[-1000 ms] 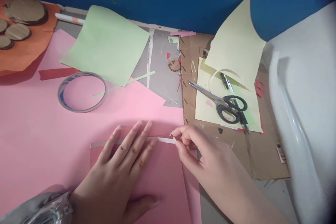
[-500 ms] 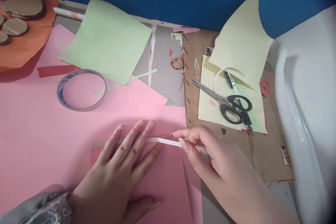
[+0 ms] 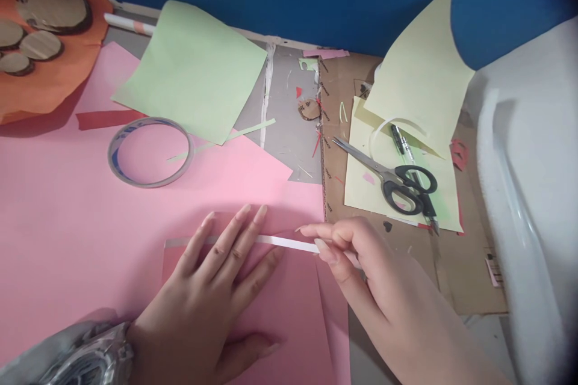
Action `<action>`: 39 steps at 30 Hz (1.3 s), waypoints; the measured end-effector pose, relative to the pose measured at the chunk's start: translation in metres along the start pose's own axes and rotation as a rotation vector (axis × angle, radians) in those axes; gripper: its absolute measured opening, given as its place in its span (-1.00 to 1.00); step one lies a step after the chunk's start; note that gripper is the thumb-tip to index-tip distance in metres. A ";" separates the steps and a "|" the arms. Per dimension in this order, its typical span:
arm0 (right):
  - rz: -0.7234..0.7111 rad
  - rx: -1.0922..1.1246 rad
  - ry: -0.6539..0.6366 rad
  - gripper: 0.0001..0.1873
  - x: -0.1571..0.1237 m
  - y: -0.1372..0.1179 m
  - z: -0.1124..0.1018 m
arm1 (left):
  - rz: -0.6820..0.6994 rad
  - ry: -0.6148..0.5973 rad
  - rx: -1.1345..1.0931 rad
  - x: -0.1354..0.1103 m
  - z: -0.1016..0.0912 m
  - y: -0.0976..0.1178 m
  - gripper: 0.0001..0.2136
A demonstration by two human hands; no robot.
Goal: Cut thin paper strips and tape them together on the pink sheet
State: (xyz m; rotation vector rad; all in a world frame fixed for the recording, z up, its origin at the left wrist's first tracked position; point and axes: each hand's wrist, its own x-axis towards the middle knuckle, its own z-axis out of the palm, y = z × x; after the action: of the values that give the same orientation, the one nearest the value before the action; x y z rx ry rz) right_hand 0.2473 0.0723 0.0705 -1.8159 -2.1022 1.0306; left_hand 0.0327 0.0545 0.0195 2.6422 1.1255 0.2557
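My left hand point(image 3: 212, 295) lies flat with fingers spread on a darker pink sheet point(image 3: 289, 313), pressing it onto the large pink paper point(image 3: 67, 216). A thin white strip point(image 3: 289, 244) runs along the top edge of that sheet, under my left fingertips. My right hand point(image 3: 361, 264) pinches the right end of this strip between thumb and fingers and holds it slightly lifted. A watch sits on my left wrist at the bottom left.
A tape roll point(image 3: 150, 151) lies on the pink paper below a green sheet point(image 3: 194, 69). Scissors point(image 3: 392, 177) and a pen point(image 3: 413, 168) rest on yellow paper point(image 3: 419, 84) over cardboard point(image 3: 451, 271). Cardboard discs point(image 3: 40, 24) sit on orange paper far left. A white object point(image 3: 528, 192) borders the right.
My right hand has pulled the strip's end to the right, exposing more white strip. My left hand stays pressed flat in place.
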 end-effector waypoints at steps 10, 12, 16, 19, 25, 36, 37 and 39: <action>-0.128 -0.133 0.100 -0.93 0.002 -0.011 0.000 | -0.085 0.006 0.038 -0.008 -0.007 0.004 -0.20; -0.144 -0.093 0.096 -0.89 0.003 -0.019 0.002 | -0.100 0.016 0.060 -0.015 -0.012 0.003 -0.14; -0.115 0.082 -0.015 -0.88 0.004 -0.036 0.011 | -0.093 0.010 0.090 -0.028 -0.019 -0.006 -0.14; -0.049 0.238 -0.081 -0.82 0.004 -0.042 0.022 | -0.032 0.027 0.090 -0.033 -0.016 -0.016 -0.19; 0.061 0.514 0.026 -0.73 0.003 -0.032 0.044 | 0.003 -0.012 0.083 -0.035 -0.012 -0.026 -0.28; 0.055 0.680 -0.062 -0.78 0.008 -0.032 0.038 | -0.044 0.020 0.049 -0.036 -0.008 -0.025 -0.28; 0.060 0.686 -0.061 -0.78 0.008 -0.032 0.038 | -0.043 0.022 0.047 -0.036 -0.008 -0.025 -0.28; 0.072 0.699 -0.044 -0.77 0.008 -0.032 0.039 | -0.040 0.026 0.040 -0.036 -0.008 -0.025 -0.29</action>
State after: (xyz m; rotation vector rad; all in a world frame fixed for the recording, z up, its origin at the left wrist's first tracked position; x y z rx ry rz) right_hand 0.1987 0.0645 0.0585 -1.5122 -1.4183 1.5757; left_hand -0.0113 0.0463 0.0172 2.6553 1.2025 0.2627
